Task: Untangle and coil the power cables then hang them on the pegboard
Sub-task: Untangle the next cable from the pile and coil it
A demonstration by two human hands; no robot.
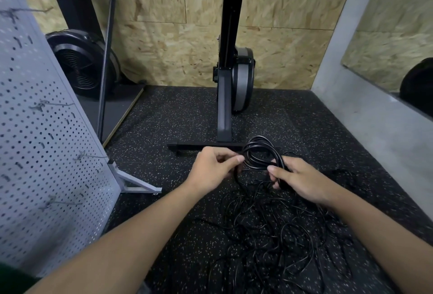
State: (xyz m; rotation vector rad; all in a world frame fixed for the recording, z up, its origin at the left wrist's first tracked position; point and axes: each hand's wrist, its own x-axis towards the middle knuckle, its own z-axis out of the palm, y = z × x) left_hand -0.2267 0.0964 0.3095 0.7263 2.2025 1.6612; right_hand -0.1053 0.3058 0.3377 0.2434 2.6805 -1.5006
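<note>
Coil [276,153] sits gripped in right hand [302,181]; left hand [215,168] pinches, apparently, the next loop. Feed slack steadily from tangle [276,235], keeping loops equal and untwisted.

Left: we have the pegboard [35,129] standing on the floor [175,118].
Far left: a fan wheel [82,64] sits behind the pegboard.
Far: an upright rowing machine [232,59] stands before the wall [164,47], its foot bar [206,146] just behind our hands.
Middle: we hold the cable coil [262,153] between left hand [210,169] and right hand [302,181].
Near: tangled cables [281,235] lie on the floor under our hands.
</note>
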